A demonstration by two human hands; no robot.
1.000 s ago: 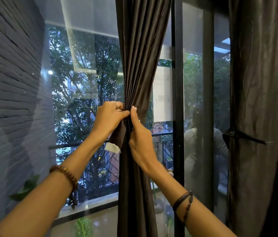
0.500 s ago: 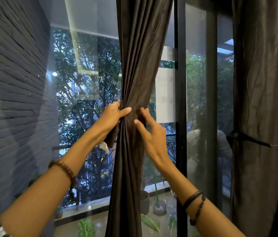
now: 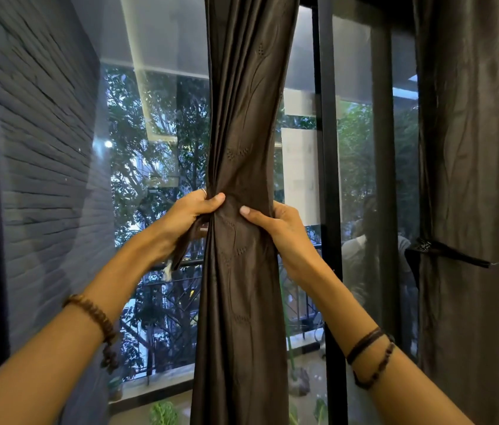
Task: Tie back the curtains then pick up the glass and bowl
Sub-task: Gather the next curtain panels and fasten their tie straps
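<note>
Together, both hands clasp the gathered curtain [image 3: 243, 167]: left hand [image 3: 191, 211] also pinching a tie strip [image 3: 185, 243], right hand [image 3: 276, 223] opposite.

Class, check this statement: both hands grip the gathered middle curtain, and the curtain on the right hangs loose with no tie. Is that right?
Not quite. Both hands, left hand and right hand, grip the middle curtain, but the head view shows the right curtain already cinched by a tie.

grey brick wall [image 3: 45, 167] left | black window frame [image 3: 328, 210] | trees [image 3: 156, 148] and balcony railing [image 3: 168, 302] outside
</note>
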